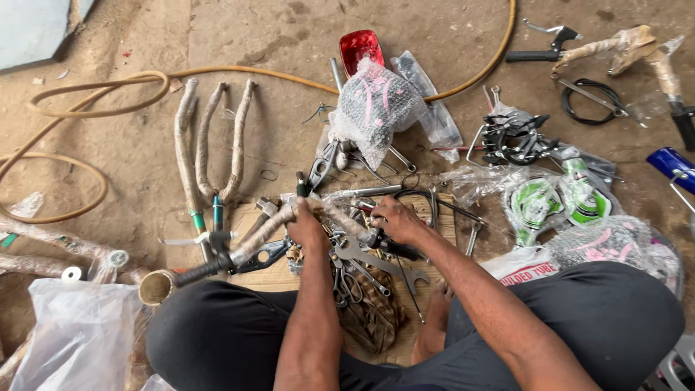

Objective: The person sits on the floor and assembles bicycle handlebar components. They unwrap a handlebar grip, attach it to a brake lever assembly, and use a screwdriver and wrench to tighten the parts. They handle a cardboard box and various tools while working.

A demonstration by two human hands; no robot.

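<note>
I sit cross-legged on the ground over a paper-wrapped bicycle handlebar (264,230) that lies across my lap area. My left hand (305,226) grips the handlebar near its middle bend. My right hand (394,219) is closed around the right side of the bar, by its black grip (397,247). The left end carries a black grip (194,273) and a brake lever (262,255). Under my hands lie spanners (376,264) and pliers on a piece of cardboard (250,217).
Wrapped fork parts (210,141) lie to the left, a bubble-wrapped seat (373,108) and red reflector (360,47) ahead. Bagged green parts (557,203), brake parts (517,137), another wrapped handlebar (622,47) and a tan hose (94,108) lie around. A plastic bag (72,333) sits at lower left.
</note>
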